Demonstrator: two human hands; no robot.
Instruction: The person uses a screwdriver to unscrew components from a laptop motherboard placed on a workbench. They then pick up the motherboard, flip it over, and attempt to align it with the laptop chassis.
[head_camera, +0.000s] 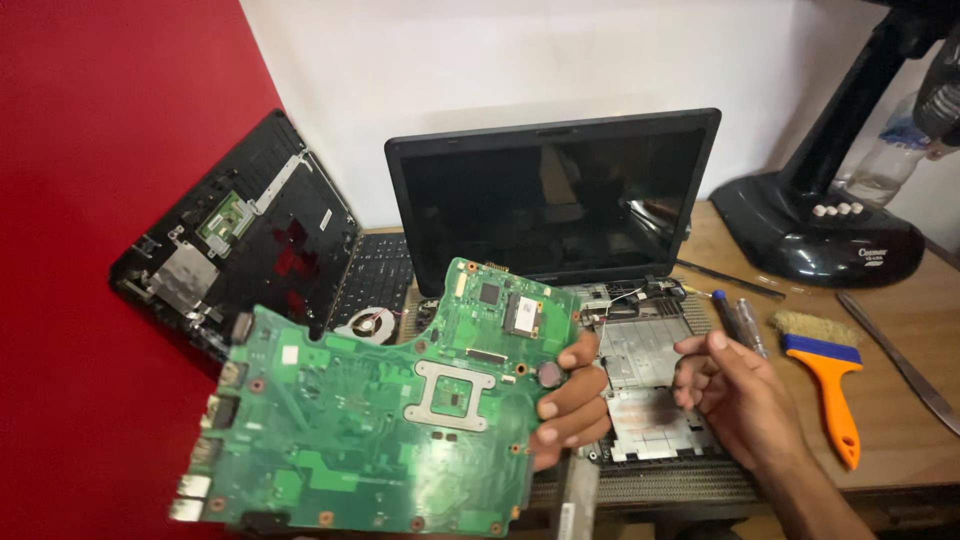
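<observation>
My left hand (572, 405) holds a large green laptop circuit board (380, 410) by its right edge, with the fingers curled over the front. The board is raised and tilted towards me, and its square metal processor bracket (452, 393) faces up. The arm behind the board is hidden. My right hand (735, 395) hovers to the right with loosely curled fingers and nothing in it. It sits over the stripped laptop base (645, 385), whose black screen (550, 195) stands upright behind.
A removed laptop cover (245, 235) leans on the red wall at left, beside a keyboard (378, 275) and a small fan (368, 323). On the wooden table at right lie two screwdrivers (738, 320), an orange-handled brush (830, 380), a metal strip (905, 365) and a black fan base (820, 235).
</observation>
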